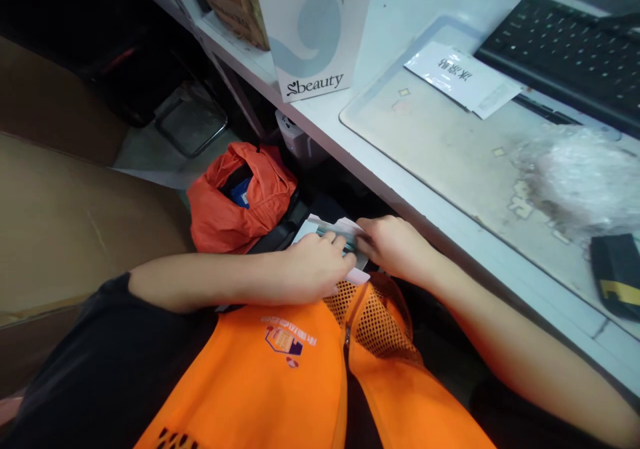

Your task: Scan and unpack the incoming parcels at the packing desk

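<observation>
Over my lap is a small white box (306, 229) with its flaps standing open and greenish, flat-looking contents partly visible inside. My left hand (320, 265) lies across it, with curled fingers reaching over the opening. At the box's right edge, my right hand (397, 245) has its fingers bent in against the side. Blur and the hands themselves hide the fingertips and much of the box. Below is the orange vest (280, 382) that I wear, with a mesh panel near the box.
Along the right runs a white desk (420, 219) bearing an upright "beauty" box (320, 35), a black keyboard (570, 55), a white packet (460, 75), crumpled clear plastic (595, 175) and a black-and-yellow object (617, 275). An orange bag (220, 215) sits beyond my lap; cardboard (85, 215) stands left.
</observation>
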Tool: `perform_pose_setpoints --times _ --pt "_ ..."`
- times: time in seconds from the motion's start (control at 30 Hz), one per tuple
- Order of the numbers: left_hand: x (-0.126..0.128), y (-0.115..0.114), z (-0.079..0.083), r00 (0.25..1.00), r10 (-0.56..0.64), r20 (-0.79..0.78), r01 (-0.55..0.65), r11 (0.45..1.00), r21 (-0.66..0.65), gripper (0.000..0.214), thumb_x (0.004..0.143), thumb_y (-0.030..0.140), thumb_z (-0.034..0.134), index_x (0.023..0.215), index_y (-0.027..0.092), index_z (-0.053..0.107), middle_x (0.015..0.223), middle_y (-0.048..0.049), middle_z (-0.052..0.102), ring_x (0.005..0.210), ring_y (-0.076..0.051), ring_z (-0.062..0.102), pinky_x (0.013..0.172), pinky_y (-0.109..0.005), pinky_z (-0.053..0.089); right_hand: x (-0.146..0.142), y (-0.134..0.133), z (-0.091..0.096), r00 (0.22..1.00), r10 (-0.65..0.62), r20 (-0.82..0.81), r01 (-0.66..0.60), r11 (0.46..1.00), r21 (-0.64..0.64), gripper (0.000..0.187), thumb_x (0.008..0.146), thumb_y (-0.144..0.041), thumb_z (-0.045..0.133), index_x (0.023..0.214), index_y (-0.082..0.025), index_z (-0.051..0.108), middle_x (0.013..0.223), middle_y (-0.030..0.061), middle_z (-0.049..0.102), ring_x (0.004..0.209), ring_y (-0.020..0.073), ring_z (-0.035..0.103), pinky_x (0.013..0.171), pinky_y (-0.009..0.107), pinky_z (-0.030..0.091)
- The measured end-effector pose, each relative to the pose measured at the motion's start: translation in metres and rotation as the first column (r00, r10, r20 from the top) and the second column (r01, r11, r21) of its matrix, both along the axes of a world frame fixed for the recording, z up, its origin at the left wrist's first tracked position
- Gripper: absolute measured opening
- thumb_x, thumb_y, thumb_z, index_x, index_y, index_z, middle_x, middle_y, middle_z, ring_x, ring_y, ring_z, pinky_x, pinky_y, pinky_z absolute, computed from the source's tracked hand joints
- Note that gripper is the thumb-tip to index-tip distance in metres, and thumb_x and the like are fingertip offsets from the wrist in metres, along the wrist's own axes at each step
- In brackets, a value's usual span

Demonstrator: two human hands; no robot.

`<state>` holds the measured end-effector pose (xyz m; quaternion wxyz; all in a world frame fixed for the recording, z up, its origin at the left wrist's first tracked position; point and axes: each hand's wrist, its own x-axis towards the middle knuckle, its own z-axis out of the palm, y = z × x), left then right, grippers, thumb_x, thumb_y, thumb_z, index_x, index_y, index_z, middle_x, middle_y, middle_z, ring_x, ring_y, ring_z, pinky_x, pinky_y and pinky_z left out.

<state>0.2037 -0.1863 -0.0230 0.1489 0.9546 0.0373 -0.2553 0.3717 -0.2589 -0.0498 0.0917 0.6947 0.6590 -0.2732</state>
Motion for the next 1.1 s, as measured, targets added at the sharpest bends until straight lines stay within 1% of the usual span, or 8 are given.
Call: perform_pose_setpoints --times 0.1,0.23,0.37,0.5,0.67,0.77,0.9,1.1 --pt "-0.004 0.003 -0.001 0.999 -0.035 0.041 0.038 0.998 -0.056 0.044 0.091 0.037 0.073 0.127 0.014 0.063 0.137 -0.0217 0.057 0.125 -0.038 0.057 0.087 -0.044 0.054 0.0 -0.004 -0.001 0.999 0.023 -0.031 -0.023 1.0 0.006 0.02 0.099 -0.024 0.049 0.099 -0.019 0.068 0.096 0.0087 0.076 0.084 0.0217 0.07 0.063 0.03 0.034" --pt "-0.012 -0.002 -0.004 0.993 -0.073 0.088 0.08 0.994 -0.078 0.04 0.09 0.032 0.072 0.124 0.013 0.062 0.129 -0.0198 0.059 0.121 -0.036 0.057 0.09 -0.043 0.053 -0.003 -0.008 0.0 0.999 0.022 0.028 -0.021 1.0 -0.006 0.023 0.101 -0.028 0.047 0.103 -0.019 0.068 0.098 0.0099 0.076 0.088 0.0252 0.072 0.064 0.031 0.036" --pt "-0.013 -0.015 -0.009 0.984 -0.125 0.127 0.125 0.992 0.006 0.034 0.094 0.031 0.065 0.121 0.011 0.062 0.128 -0.0224 0.061 0.122 -0.036 0.057 0.099 -0.046 0.049 -0.009 -0.008 0.004 0.996 0.02 0.082 -0.016 0.998 -0.055 0.025 0.102 -0.028 0.046 0.109 -0.018 0.067 0.102 0.0119 0.076 0.092 0.029 0.074 0.065 0.033 0.041" --pt "-0.012 -0.022 -0.016 0.981 -0.133 0.142 0.125 0.99 0.059 0.028 0.099 0.029 0.056 0.119 0.012 0.061 0.126 -0.0235 0.063 0.118 -0.036 0.061 0.092 -0.045 0.051 -0.013 -0.005 0.006 0.995 0.029 0.1 -0.022 0.997 -0.077 0.023 0.1 -0.024 0.047 0.111 -0.017 0.067 0.102 0.0128 0.076 0.094 0.0321 0.074 0.064 0.034 0.044" --pt "-0.011 -0.019 -0.016 0.983 -0.109 0.147 0.103 0.994 0.047 0.038 0.094 0.037 0.064 0.121 0.01 0.061 0.126 -0.0255 0.063 0.118 -0.037 0.06 0.09 -0.043 0.051 -0.008 -0.004 0.006 0.996 0.003 0.087 0.002 0.998 -0.064 0.024 0.101 -0.027 0.046 0.109 -0.018 0.067 0.103 0.0127 0.076 0.095 0.0316 0.074 0.068 0.035 0.047" --pt "-0.004 -0.016 -0.01 0.993 -0.086 0.076 0.082 0.995 0.053 0.049 0.09 0.045 0.07 0.122 0.007 0.062 0.122 -0.0261 0.065 0.116 -0.037 0.061 0.091 -0.043 0.051 -0.005 -0.008 0.006 0.999 -0.012 0.048 0.014 0.999 -0.042 0.025 0.101 -0.027 0.045 0.107 -0.019 0.068 0.106 0.0115 0.076 0.096 0.0304 0.074 0.071 0.036 0.049" --pt "0.01 -0.009 -0.009 0.988 -0.145 -0.052 0.146 0.989 0.02 0.047 0.09 0.048 0.069 0.114 0.007 0.068 0.115 -0.0228 0.07 0.108 -0.035 0.064 0.095 -0.045 0.049 -0.009 -0.009 0.006 1.0 0.02 -0.015 -0.02 0.998 -0.063 0.024 0.097 -0.023 0.049 0.107 -0.017 0.069 0.103 0.0121 0.077 0.095 0.0318 0.075 0.071 0.037 0.052" --pt "0.015 -0.002 -0.015 0.991 -0.132 0.031 0.134 0.988 -0.075 0.058 0.084 0.051 0.073 0.122 0.008 0.067 0.119 -0.0218 0.071 0.11 -0.037 0.066 0.095 -0.047 0.051 -0.016 0.004 0.011 1.0 -0.003 0.029 0.007 0.988 -0.154 0.027 0.091 -0.015 0.052 0.107 -0.013 0.073 0.1 0.0173 0.076 0.101 0.0338 0.075 0.076 0.037 0.055"
